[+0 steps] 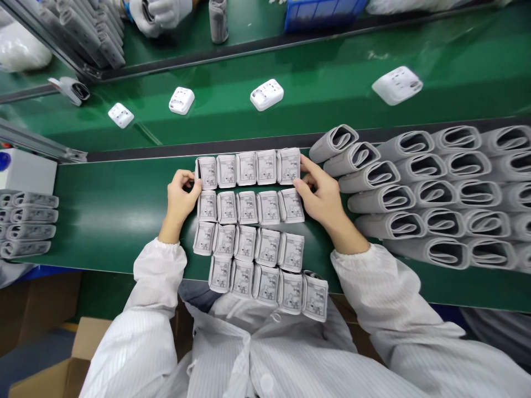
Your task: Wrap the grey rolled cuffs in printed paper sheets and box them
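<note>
Folded grey leaflets with line drawings lie in several rows on the green bench before me. At the left end of the far row (pixel 247 168), my left hand (pixel 181 193) is closed, thumb and fingers on the end leaflet (pixel 207 172). My right hand (pixel 321 188) grips the opposite end, its index finger at the far corner and thumb at the near edge of the last leaflet (pixel 288 166). Nearer me are a second row (pixel 248 207), a third row (pixel 245 243) and a slightly fanned front row (pixel 265 284) at the bench edge.
Rolled grey leaflets (pixel 443 193) are stacked at right; more printed ones (pixel 31 224) sit far left by a white box (pixel 29 176). Several white plastic devices (pixel 266 94) lie on the green strip behind the dark rail. A blue basket (pixel 323 14) stands above; a cardboard box (pixel 53 378) is below.
</note>
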Demonstrator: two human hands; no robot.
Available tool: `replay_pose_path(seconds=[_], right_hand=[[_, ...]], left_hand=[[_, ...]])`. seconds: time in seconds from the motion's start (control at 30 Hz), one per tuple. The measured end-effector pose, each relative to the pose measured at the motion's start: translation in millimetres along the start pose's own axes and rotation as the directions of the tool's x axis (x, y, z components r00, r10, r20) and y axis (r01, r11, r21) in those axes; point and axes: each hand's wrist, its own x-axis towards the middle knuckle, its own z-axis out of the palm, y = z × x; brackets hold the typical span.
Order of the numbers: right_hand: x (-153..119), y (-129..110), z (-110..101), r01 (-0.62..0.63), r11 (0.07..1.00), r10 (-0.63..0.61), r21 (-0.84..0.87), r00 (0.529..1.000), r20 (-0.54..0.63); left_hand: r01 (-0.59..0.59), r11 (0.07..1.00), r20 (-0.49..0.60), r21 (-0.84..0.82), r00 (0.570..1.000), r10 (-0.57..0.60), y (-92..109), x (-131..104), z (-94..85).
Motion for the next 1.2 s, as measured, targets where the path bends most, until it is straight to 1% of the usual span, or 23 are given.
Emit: replay_pose_path(seconds=[0.13,0.4,0.77,1.2], right_hand=[[0.1,0.1,-0.3,0.02,1.0,-0.02,-0.006,1.0,0.001],[0.1,1.3,-1.1,0.02,1.0,-0.02,-0.013,1.0,0.016],[-0.6,-1.9,-2.8,-0.009,1.0,0.009,-0.002,0.999,0.037],[-0.6,-1.2,-2.6,0.002,1.0,-0.002,-0.004,1.0,0.027]], left_hand=[[-0.012,1.0,-0.001,-0.006,1.0,0.012,-0.1,0.3,-0.2],[-0.013,0.999,-0.011,-0.029,1.0,0.013,-2.1,0.6,1.2],[-0.02,1.0,-0.011,-0.022,1.0,0.02,-3.0,0.0,1.5],[-0.02,1.0,0.0,-0.015,1.0,0.02,-2.8,-0.3,1.1]])
